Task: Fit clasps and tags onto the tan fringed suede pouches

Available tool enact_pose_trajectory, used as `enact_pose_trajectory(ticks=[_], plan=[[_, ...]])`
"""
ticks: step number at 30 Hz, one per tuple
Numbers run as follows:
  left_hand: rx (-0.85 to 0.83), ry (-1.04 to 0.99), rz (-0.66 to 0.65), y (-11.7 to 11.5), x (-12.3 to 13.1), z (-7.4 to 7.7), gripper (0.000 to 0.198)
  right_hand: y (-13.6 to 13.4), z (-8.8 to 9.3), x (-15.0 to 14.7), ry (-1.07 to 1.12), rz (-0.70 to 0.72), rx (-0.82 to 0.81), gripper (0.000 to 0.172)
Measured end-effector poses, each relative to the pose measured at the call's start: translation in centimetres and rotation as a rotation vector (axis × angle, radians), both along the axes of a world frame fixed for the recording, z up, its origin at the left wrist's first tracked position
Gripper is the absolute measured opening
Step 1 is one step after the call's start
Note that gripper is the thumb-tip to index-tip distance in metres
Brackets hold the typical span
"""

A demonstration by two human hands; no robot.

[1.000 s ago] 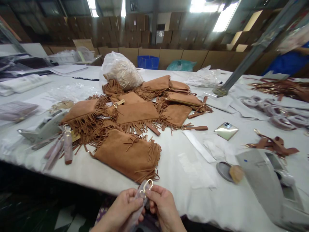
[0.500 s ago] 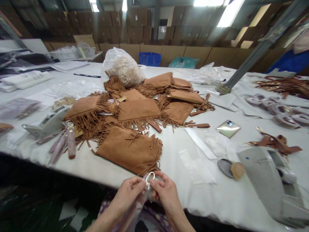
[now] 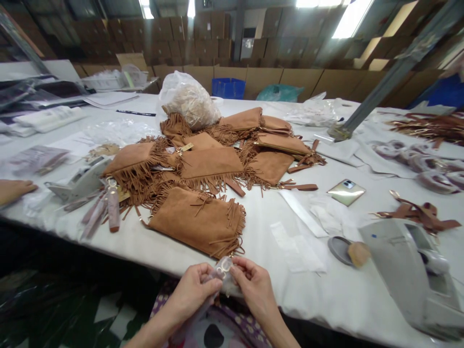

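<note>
Close to the table's front edge, my left hand (image 3: 194, 290) is closed around a strap in a clear plastic sleeve, which hangs down toward my lap. Fingers of my right hand (image 3: 255, 285) pinch the plastic beside the strap's gold clasp (image 3: 225, 266). The clasp now sits under the plastic film. Just beyond both hands lies a brown suede fringed pouch (image 3: 195, 220), its lower right corner nearest my fingertips. Behind it, several similar brown pouches (image 3: 213, 164) are piled together, some with wrist straps.
Plastic-wrapped straps (image 3: 113, 208) and a grey tape dispenser (image 3: 78, 181) lie left. On the right are a phone (image 3: 346, 192), brown straps (image 3: 416, 215), and a larger grey dispenser (image 3: 395, 270). A metal post (image 3: 384, 77) rises at the back right. A blurred tan shape (image 3: 16, 191) enters from the left edge.
The gold clasp, bare between my fingers before, now lies under the clear plastic. My right hand has shifted slightly right. The tan shape at the left edge reaches further in.
</note>
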State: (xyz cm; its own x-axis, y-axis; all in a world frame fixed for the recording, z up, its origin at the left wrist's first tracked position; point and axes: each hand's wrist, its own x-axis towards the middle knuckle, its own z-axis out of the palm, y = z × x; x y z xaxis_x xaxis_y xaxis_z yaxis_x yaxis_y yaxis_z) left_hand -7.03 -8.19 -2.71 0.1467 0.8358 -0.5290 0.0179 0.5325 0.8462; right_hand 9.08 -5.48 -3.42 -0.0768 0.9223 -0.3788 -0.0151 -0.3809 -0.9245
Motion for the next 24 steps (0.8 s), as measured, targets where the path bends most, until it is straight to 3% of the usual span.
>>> enact_pose_trajectory(ticks=[5,11,17,20,24], plan=[[0.082,0.038,-0.033,0.0,-0.1,0.3,0.014,0.1,0.8,0.5,-0.225,0.165,0.233,0.022],[0.001,-0.032,-0.045,0.4,-0.2,0.6,0.020,0.9,1.8,0.9,-0.367,0.192,0.451,0.021],[-0.009,-0.033,-0.045,0.9,-0.4,0.4,0.029,0.7,1.6,0.8,-0.406,0.175,0.605,0.017],[0.003,-0.006,-0.030,1.0,-0.4,0.0,0.030,0.8,1.3,0.8,-0.421,0.168,0.586,0.019],[0.039,-0.013,-0.025,1.2,-0.6,-0.6,0.036,1.0,1.0,0.5,-0.289,0.102,0.400,0.022]])
